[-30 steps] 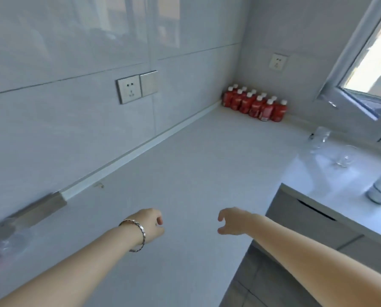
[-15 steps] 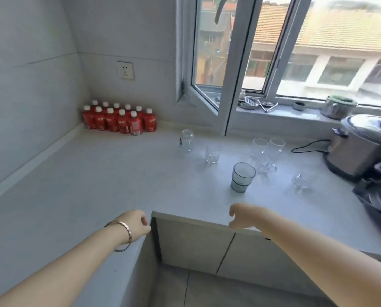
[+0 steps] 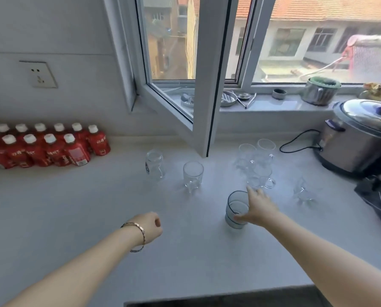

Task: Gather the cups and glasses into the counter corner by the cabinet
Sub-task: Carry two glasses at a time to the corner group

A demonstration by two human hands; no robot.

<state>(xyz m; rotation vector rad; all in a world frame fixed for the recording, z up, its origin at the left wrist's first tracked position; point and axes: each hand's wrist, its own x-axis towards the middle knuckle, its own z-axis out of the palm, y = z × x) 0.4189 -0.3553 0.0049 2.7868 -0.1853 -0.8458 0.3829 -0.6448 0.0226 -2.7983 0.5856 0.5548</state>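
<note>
Several clear glasses stand on the white counter (image 3: 85, 218) under the window. A jar-shaped mug (image 3: 154, 165) and a faceted tumbler (image 3: 193, 175) are left of centre. A cluster of clear handled mugs (image 3: 257, 165) is right of centre, and a small glass (image 3: 304, 191) stands further right. Nearest me is a dark-rimmed glass (image 3: 236, 207). My right hand (image 3: 257, 207) is spread around its right side, thumb against the near wall, index finger stretched past the far rim. Further left, my left hand (image 3: 148, 226), with a bracelet, hovers over the counter in a fist and holds nothing.
Red bottles (image 3: 47, 147) with white caps fill the far left corner. An open window sash (image 3: 204, 96) juts over the counter between the glasses. A steel rice cooker (image 3: 360, 140) with a black cord (image 3: 295, 142) and a dark appliance (image 3: 380, 196) stand at the right.
My view swung right from the tiled wall to the window. My right hand reached forward from the counter's edge to the dark-rimmed glass. My left hand moved over the counter, still curled.
</note>
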